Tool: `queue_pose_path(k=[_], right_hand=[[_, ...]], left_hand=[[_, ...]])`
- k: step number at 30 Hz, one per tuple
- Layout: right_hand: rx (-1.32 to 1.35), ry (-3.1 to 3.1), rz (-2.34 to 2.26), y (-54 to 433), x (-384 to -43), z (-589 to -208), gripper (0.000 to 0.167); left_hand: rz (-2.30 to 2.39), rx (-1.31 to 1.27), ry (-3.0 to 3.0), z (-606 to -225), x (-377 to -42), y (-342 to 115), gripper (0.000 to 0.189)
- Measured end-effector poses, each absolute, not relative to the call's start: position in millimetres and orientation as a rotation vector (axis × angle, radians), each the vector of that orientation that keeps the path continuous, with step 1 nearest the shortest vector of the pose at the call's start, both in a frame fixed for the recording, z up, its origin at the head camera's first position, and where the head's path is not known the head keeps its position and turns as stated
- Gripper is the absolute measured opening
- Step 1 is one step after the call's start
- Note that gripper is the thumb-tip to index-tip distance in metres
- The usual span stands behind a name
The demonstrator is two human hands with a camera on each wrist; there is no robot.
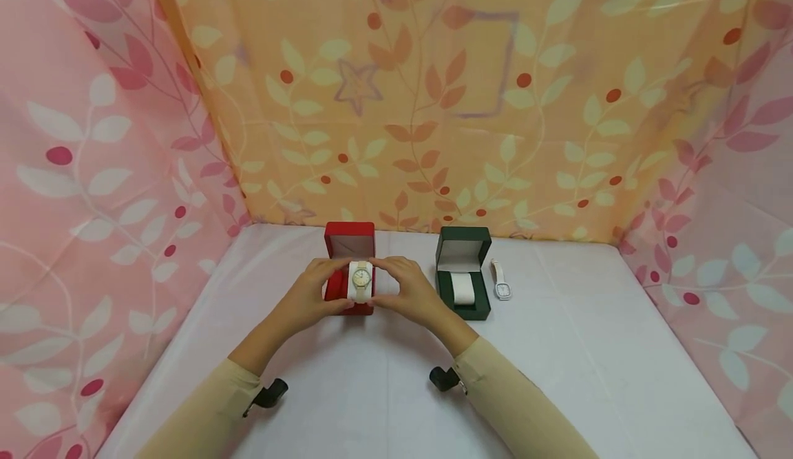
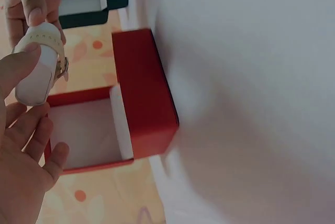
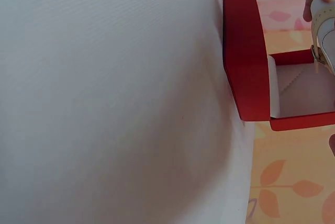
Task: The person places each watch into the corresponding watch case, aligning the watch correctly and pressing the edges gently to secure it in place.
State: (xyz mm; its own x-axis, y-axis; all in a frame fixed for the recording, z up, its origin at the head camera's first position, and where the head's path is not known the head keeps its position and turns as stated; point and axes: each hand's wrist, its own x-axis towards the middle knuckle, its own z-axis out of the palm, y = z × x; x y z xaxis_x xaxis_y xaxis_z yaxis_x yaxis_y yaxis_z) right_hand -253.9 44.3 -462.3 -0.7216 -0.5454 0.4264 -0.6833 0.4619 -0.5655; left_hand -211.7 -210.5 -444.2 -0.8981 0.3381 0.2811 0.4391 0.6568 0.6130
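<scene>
A wristwatch (image 1: 362, 279) with a pale cream strap is wrapped round a white watch cushion (image 1: 352, 292), its dial toward the head camera. My left hand (image 1: 310, 295) and my right hand (image 1: 411, 291) pinch the cushion from either side, thumbs at the near end and fingers at the far end. They hold it over an open red watch box (image 1: 350, 230), whose lid stands raised at the back. In the left wrist view, the strap's buckle (image 2: 64, 67) hangs at the cushion's side, above the red box (image 2: 144, 88).
To the right stands an open green watch box (image 1: 442, 276) with a white cushion (image 1: 462, 288) in it. Beside it lies a second watch (image 1: 502, 289) with a pale strap and a squarish face. White cloth (image 1: 384, 404) covers the table; patterned curtains (image 1: 421, 142) enclose the back and sides.
</scene>
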Motion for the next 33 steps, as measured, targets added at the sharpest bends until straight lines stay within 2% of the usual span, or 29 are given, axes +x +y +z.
queue_pose_path(k=[12,33], right_hand=[[1.014,-2.621,1.059,27.4,-270.5,-465.1,0.072],[0.956,-2.738,1.182,12.3,-291.0,-475.4,0.073]], left_hand=[[-1.010,-0.624,-2.781,-446.8,-230.6,-222.0,0.081],[-1.162,-0.433,-2.872,-464.3,-256.0,-236.2,0.080]])
